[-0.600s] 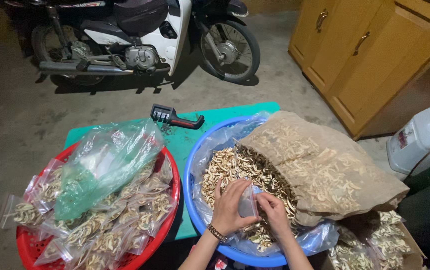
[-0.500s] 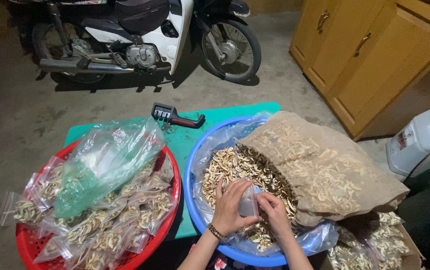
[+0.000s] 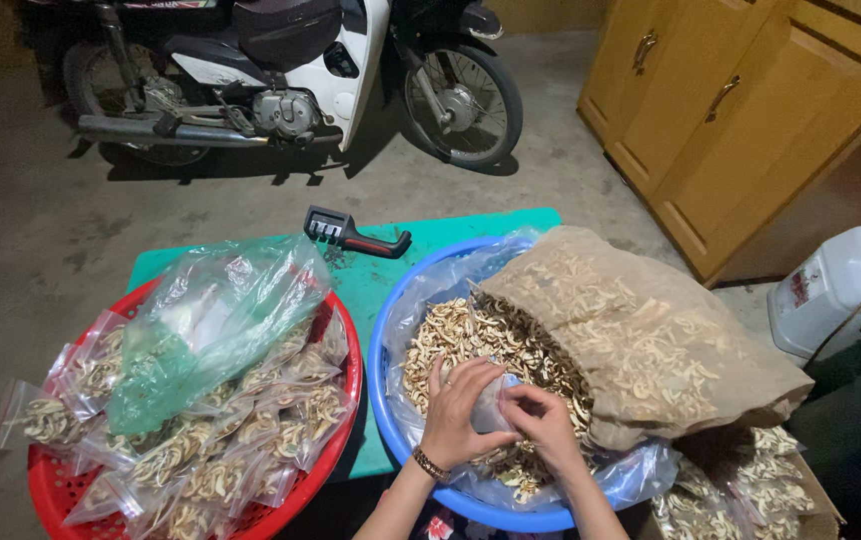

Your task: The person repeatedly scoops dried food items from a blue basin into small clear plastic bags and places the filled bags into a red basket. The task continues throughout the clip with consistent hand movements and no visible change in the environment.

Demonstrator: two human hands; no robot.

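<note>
My left hand [image 3: 458, 414] and my right hand [image 3: 542, 425] meet over a blue basin [image 3: 382, 395] lined with clear plastic and filled with pale dried slices [image 3: 470, 335]. Between them they hold a small clear plastic bag [image 3: 491, 403], pressed down among the slices. A bracelet circles my left wrist. A large brownish sack of the same slices [image 3: 640, 335] lies over the right side of the basin.
A red basket [image 3: 60, 490] at the left holds several small filled bags and a big clear bag [image 3: 205, 320]. A black handled tool [image 3: 350, 232] lies on the green table [image 3: 390, 275]. Motorbike [image 3: 280, 75] behind, wooden cabinet [image 3: 750, 110] and white jug [image 3: 835, 285] at the right.
Both hands stay in the basin around the small bag; the fingers have shifted only slightly. Nothing else has moved.
</note>
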